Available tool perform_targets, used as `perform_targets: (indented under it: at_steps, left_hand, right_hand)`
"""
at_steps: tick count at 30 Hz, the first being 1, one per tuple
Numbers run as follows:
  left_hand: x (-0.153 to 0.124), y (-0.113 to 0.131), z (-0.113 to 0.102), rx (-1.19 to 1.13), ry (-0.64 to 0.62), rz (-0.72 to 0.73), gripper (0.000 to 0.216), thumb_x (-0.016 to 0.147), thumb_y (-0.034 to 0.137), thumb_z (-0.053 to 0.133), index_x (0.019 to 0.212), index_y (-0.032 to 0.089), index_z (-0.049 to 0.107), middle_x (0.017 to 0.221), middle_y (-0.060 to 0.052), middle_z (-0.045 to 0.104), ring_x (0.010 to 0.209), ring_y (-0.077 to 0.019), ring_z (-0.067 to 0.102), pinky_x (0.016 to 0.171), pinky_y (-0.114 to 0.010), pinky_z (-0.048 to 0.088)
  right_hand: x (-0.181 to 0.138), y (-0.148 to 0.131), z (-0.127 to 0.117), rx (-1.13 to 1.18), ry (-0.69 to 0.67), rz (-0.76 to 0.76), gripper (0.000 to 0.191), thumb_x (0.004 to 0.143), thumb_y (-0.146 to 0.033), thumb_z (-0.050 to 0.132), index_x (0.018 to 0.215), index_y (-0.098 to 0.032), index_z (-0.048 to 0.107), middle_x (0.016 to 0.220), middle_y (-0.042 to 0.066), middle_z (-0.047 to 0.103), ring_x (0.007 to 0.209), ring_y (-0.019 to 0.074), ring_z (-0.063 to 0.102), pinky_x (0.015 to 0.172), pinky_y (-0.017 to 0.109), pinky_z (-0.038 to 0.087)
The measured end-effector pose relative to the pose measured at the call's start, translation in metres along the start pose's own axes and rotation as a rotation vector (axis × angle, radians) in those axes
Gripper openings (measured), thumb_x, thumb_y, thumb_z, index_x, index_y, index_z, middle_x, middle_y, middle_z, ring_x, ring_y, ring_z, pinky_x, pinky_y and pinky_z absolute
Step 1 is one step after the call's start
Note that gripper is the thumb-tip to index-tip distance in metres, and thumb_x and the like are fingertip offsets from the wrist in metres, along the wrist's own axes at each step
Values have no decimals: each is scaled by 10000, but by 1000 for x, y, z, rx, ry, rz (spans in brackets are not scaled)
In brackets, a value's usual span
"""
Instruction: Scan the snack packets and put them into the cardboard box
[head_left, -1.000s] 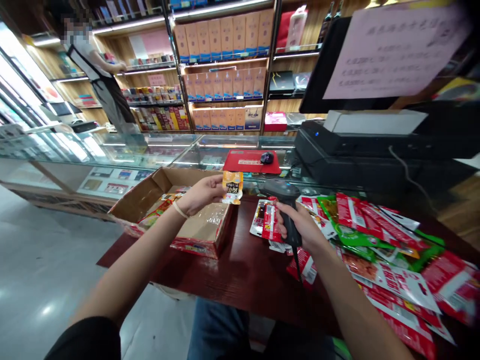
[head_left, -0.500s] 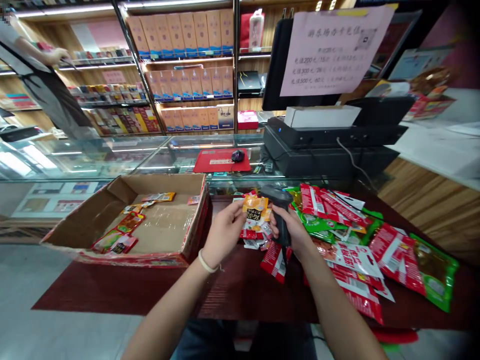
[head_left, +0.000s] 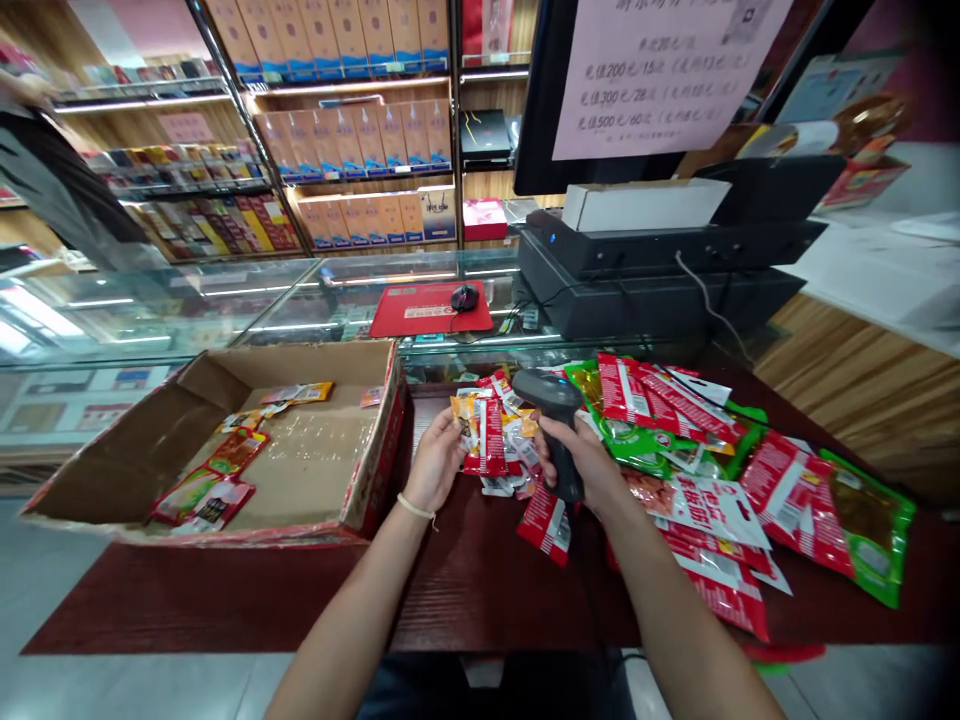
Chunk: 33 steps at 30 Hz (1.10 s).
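Note:
My left hand [head_left: 435, 465] pinches a small orange snack packet [head_left: 463, 412] by its edge, above a heap of small packets. A red packet [head_left: 491, 438] in that heap lies right beside its fingertips. My right hand [head_left: 589, 465] is wrapped round the handle of a black barcode scanner [head_left: 551, 392], whose head points left over the heap. A bit of orange wrapper [head_left: 529, 424] shows at the fingers of this hand; whether they touch it I cannot tell. Below the scanner lies a red-and-white packet [head_left: 546, 522] on the dark wooden table [head_left: 480, 590].
To the left stands an open cardboard box [head_left: 379, 440] with several packets inside. Large red and green snack bags [head_left: 697, 500] spread over the right side. Behind are a glass counter [head_left: 300, 300], a mouse [head_left: 464, 297] on a red pad and a monitor [head_left: 536, 110]. A person [head_left: 75, 180] stands back left.
My left hand has moved left, away from the scanner, with the orange packet, uncovering more of the heap. The right hand still grips the scanner. The view has tipped down slightly.

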<state>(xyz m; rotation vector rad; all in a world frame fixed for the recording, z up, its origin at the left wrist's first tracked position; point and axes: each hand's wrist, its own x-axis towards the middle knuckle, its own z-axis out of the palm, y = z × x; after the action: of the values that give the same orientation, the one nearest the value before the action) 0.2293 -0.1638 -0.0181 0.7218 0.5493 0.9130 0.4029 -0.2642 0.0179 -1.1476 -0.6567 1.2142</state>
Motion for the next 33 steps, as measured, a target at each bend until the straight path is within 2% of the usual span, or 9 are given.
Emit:
perform_targets:
  at_steps: [2, 6, 8, 12, 15, 19, 23, 29, 33]
  left_hand:
    - [-1, 4, -1, -82, -3, -80, 309, 768, 213, 669, 1072, 158, 650, 813, -16, 621, 643, -70, 540, 625, -186, 458]
    - [-2, 11, -3, -177, -80, -281, 355, 852, 420, 567, 1051, 141, 659, 795, -44, 588, 628, -91, 508, 578, -214, 445]
    - [-3, 13, -4, -175, -127, -303, 306, 831, 360, 598, 1047, 153, 658, 843, -50, 607, 662, -94, 528, 611, -221, 459]
    - [-4, 9, -5, -121, -121, -259, 270, 749, 166, 634, 1018, 154, 656, 853, -46, 646, 749, -107, 594, 727, -242, 498]
    - [-1, 3, -5, -42, -12, -153, 225, 755, 210, 681, 965, 134, 652, 822, -60, 675, 815, -153, 644, 833, -316, 521]
    - [2, 1, -6, 119, 53, 7, 422, 690, 261, 786, 1068, 161, 627, 966, -67, 714, 847, -186, 677, 834, -337, 536]
    - [4, 2, -10, 121, 118, 18, 424, 674, 291, 799, 1038, 145, 637, 996, -85, 721, 877, -205, 684, 826, -338, 544]
    - [8, 2, -14, 27, 113, 35, 358, 714, 251, 756, 1044, 156, 653, 1060, -91, 713, 984, -205, 673, 918, -337, 512]
    - [10, 2, -13, 12, 118, 53, 350, 725, 218, 736, 1059, 147, 657, 1071, -103, 712, 1004, -216, 670, 941, -348, 503]
  right_hand:
    - [-1, 1, 2, -2, -9, 20, 313, 772, -459, 697, 778, -212, 505, 575, -68, 530, 364, 75, 444, 334, 201, 392]
    - [-2, 1, 4, 5, -23, 37, 304, 764, -445, 708, 845, -218, 524, 581, -69, 535, 366, 74, 443, 344, 200, 392]
    - [-2, 1, 4, 5, -28, 40, 296, 774, -439, 705, 825, -214, 519, 575, -66, 532, 367, 74, 444, 343, 200, 391]
    - [-1, 2, 4, 0, -14, 36, 292, 781, -430, 707, 834, -214, 519, 569, -67, 527, 367, 77, 445, 333, 200, 386]
    - [-1, 4, 3, -18, -8, 20, 289, 787, -427, 706, 888, -219, 532, 576, -70, 535, 368, 80, 450, 335, 203, 390]
    - [-1, 6, 1, -71, -2, 18, 292, 787, -440, 703, 813, -215, 520, 565, -66, 537, 368, 79, 459, 349, 207, 403]
    - [-2, 7, 1, -139, -19, 3, 319, 797, -457, 687, 758, -217, 481, 557, -64, 540, 362, 78, 458, 350, 208, 405]
    - [-7, 8, 6, -297, -91, 53, 350, 754, -437, 734, 936, -248, 502, 539, -74, 557, 349, 101, 471, 314, 199, 370]
    - [-10, 10, 9, -354, -115, 68, 335, 755, -439, 730, 906, -233, 513, 517, -68, 551, 330, 95, 448, 301, 198, 353]
